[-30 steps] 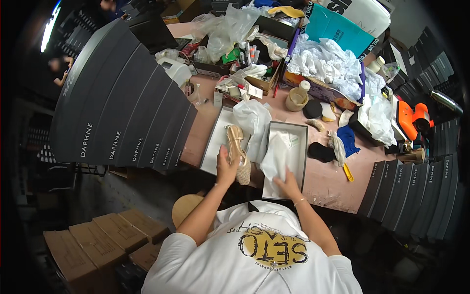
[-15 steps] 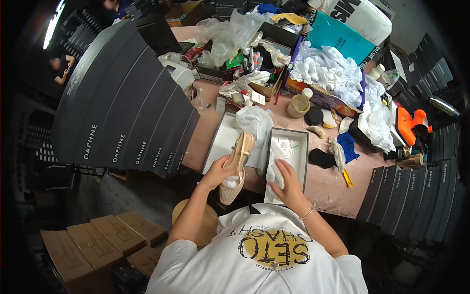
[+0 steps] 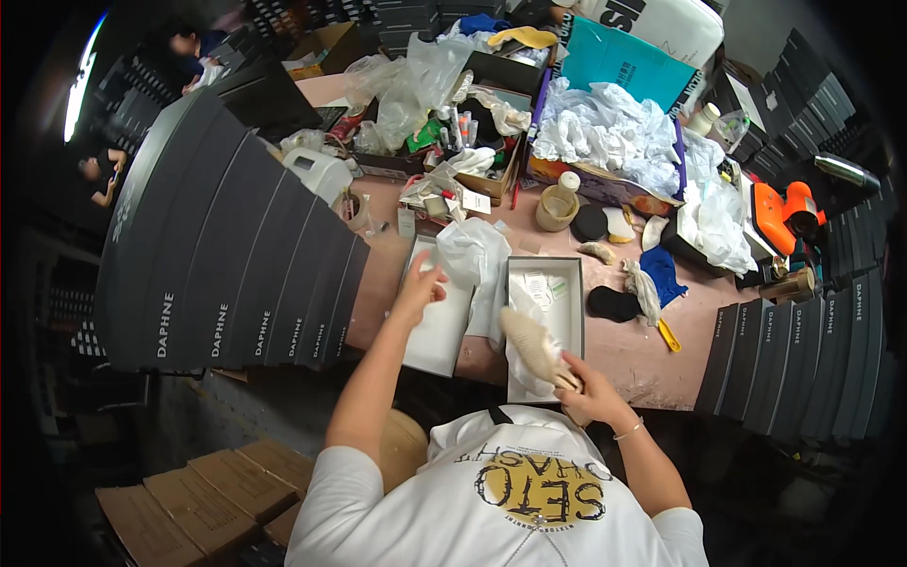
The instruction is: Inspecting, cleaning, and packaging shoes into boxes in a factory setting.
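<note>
A beige woven shoe [image 3: 532, 345] is in my right hand [image 3: 593, 392], gripped near its strap end with the toe pointing up and left. It hangs over the near part of an open shoebox [image 3: 578, 312] that has white paper and small printed cards inside. My left hand [image 3: 418, 291] is empty, its fingers loosely bent and apart, above a white-lined box part [image 3: 439, 335] on the left. Crumpled white tissue paper [image 3: 475, 255] lies between the two box parts, spilling over the edge of the left one.
Tall stacks of dark shoeboxes stand left [image 3: 217, 246] and right [image 3: 803, 369] of the pink table [image 3: 633, 364]. Farther back sit a bin of crumpled paper [image 3: 605, 128], a jar [image 3: 557, 203], a black pad [image 3: 612, 303] and a yellow-handled cutter [image 3: 669, 335]. Brown cartons [image 3: 208, 496] are on the floor at left.
The shoe has passed from my left hand to my right and now lies over the right box. My left hand has moved up over the left box part, without the shoe.
</note>
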